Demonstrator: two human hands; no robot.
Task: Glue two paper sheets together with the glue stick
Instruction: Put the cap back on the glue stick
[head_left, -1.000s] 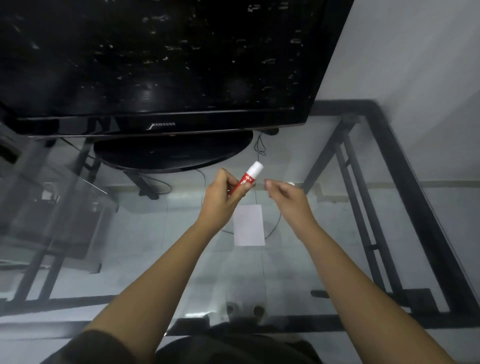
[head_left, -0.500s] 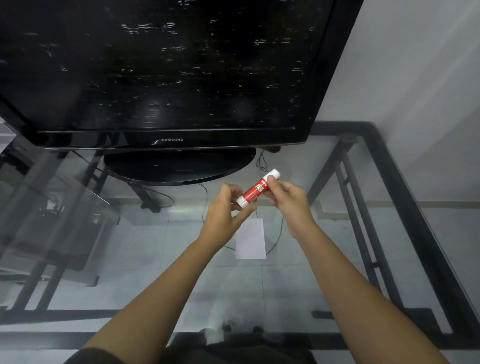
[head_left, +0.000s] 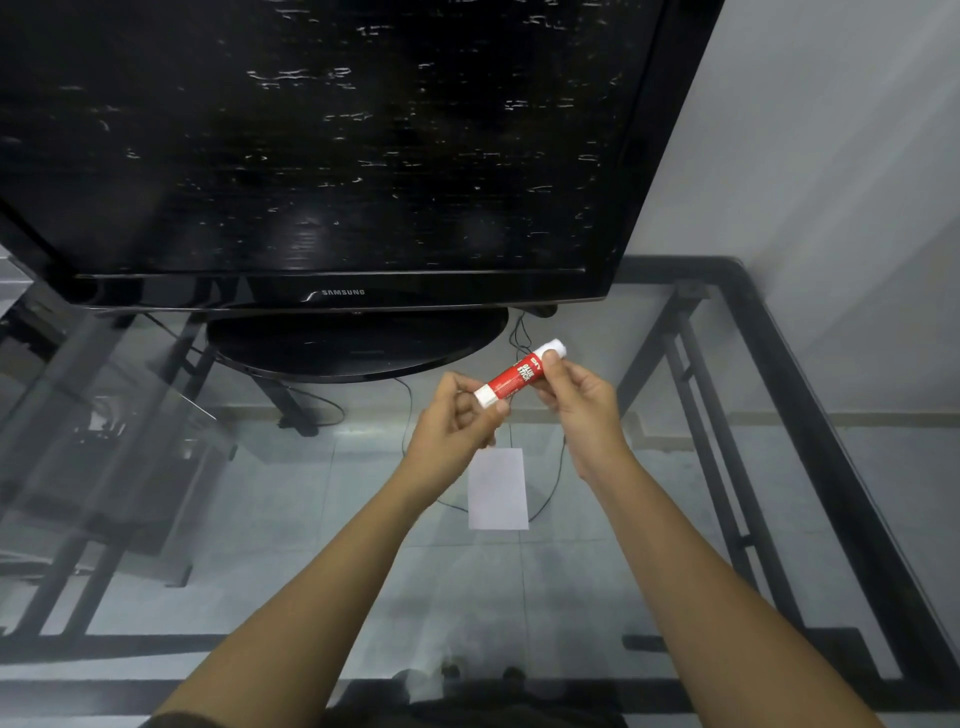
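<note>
A red glue stick (head_left: 515, 376) with white ends is held in the air above the glass table, tilted up to the right. My left hand (head_left: 457, 421) pinches its lower white end. My right hand (head_left: 579, 397) grips its upper part near the other white end. Below the hands a small white paper sheet (head_left: 497, 489) lies flat on the glass; I cannot tell whether it is one sheet or two stacked.
A large black TV (head_left: 322, 156) on an oval stand (head_left: 358, 343) fills the back of the glass table (head_left: 260, 519). The table's black metal frame (head_left: 810, 415) runs along the right side by a white wall. Cables trail under the glass.
My right hand has come over and taken hold of the glue stick's upper part, and the stick has tilted flatter. Both hands now hold it.
</note>
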